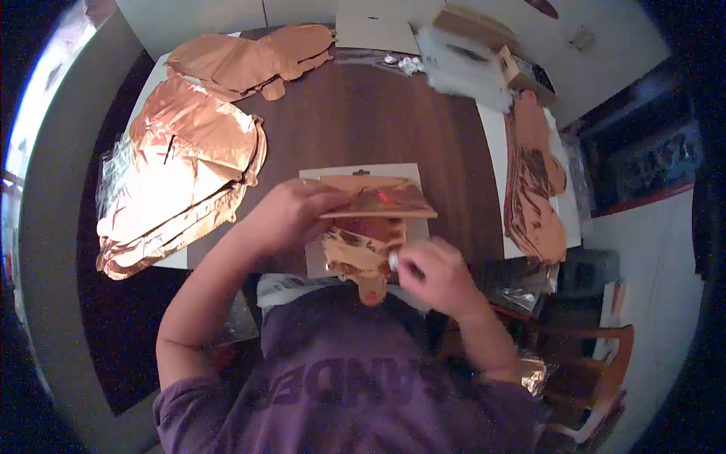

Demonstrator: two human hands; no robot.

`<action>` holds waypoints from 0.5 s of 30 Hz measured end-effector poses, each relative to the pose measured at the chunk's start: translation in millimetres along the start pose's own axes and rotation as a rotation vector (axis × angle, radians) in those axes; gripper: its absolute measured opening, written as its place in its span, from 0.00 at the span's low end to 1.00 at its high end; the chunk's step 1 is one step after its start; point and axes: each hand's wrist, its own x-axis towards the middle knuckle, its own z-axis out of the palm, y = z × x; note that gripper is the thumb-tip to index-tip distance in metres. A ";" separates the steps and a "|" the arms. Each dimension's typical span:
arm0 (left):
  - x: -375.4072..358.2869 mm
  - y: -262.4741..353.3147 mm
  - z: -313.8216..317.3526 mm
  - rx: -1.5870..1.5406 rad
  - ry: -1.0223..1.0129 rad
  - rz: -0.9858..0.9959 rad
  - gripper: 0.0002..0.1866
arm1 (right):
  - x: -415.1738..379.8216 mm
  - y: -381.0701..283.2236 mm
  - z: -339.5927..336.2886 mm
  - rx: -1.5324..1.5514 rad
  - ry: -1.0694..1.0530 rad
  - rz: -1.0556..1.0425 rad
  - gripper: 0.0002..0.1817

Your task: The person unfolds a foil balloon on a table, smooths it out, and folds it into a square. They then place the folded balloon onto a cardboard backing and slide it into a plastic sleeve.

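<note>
A copper-coloured foil balloon, partly folded, lies on a pale card with a hang hole at its far edge. The balloon's far part is folded into a flat band, and its narrow tail hangs past the near table edge. My left hand is closed on the left end of this band, fingers over the foil. To the right of the loose foil, my right hand is curled in a pinch, slightly blurred. Something small and whitish shows at its fingertips; I cannot tell what it is.
Flat copper foil balloons are piled at the left and far left of the dark wooden table. Folded foil lies along the right side. Clear plastic and an open box sit far right; a chair stands right.
</note>
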 end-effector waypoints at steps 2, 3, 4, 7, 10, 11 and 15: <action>9.3 8.5 -3.4 -0.013 0.054 0.006 0.25 | 13.6 3.3 21.9 -0.273 0.110 0.085 0.27; 9.4 10.8 -5.6 0.012 0.036 -0.001 0.25 | 7.6 1.2 21.2 -0.234 0.099 0.059 0.28; 9.0 12.1 -8.1 0.039 0.024 -0.010 0.25 | -2.1 -0.1 18.4 -0.196 0.084 0.027 0.29; 6.0 10.2 -7.4 0.037 0.050 -0.011 0.25 | -17.9 -6.7 16.0 -0.208 -0.036 -0.036 0.33; 6.4 12.6 -7.0 0.012 0.052 -0.006 0.22 | -24.0 9.9 36.9 -0.225 -0.013 -0.101 0.35; 6.8 10.6 -6.4 0.001 0.056 0.000 0.21 | -25.6 17.5 45.2 -0.219 0.025 -0.129 0.36; 6.2 9.4 -12.3 -0.064 0.057 -0.026 0.18 | -11.8 7.9 30.2 -0.239 -0.022 -0.165 0.32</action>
